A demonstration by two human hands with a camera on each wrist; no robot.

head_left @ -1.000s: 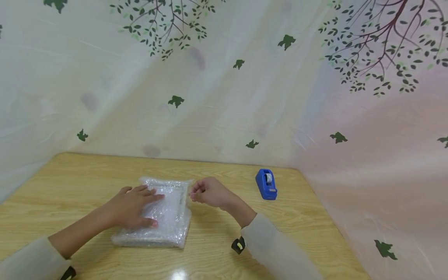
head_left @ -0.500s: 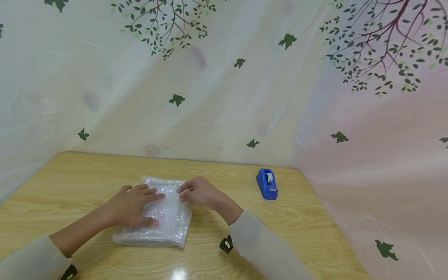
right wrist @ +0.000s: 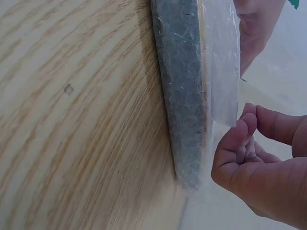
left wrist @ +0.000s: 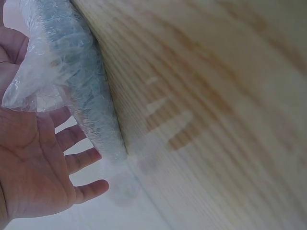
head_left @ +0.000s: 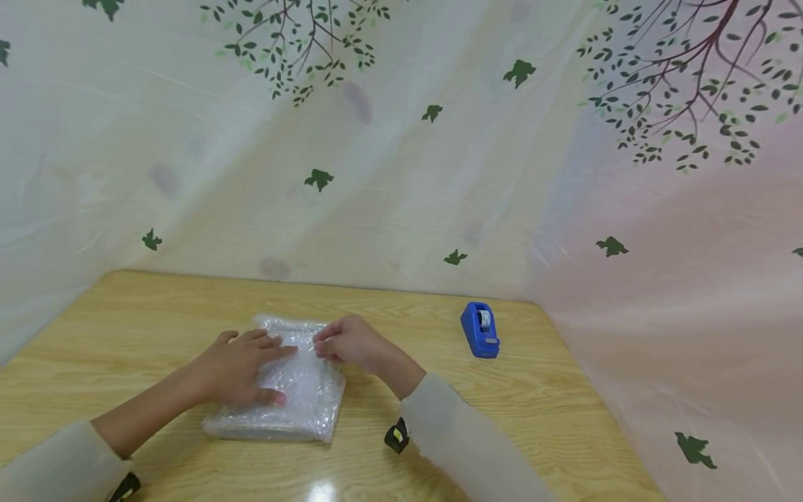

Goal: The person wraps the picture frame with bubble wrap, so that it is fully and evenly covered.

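Observation:
A flat rectangular package in clear bubble wrap [head_left: 297, 404] lies on the table. My left hand [head_left: 235, 369] rests on its left part with the fingers spread. In the left wrist view the palm [left wrist: 33, 167] shows beyond the wrapped edge. At the package's upper right, my right hand [head_left: 357, 345] pinches the bubble wrap with thumb and fingertips. The right wrist view shows a loose flap of wrap [right wrist: 223, 72] over the thick wrapped side [right wrist: 180, 96], its corner at my right hand's fingertips [right wrist: 249, 110].
A blue tape dispenser [head_left: 479, 331] with a roll of tape stands at the back right of the wooden table [head_left: 533, 404]. Behind the table hangs a pale sheet [head_left: 376, 209] printed with leaves and branches. Black straps show at both cuffs.
My right hand has moved left from beside the package's right edge to over its upper right, carrying the flap of bubble wrap inward. The left hand stays in place.

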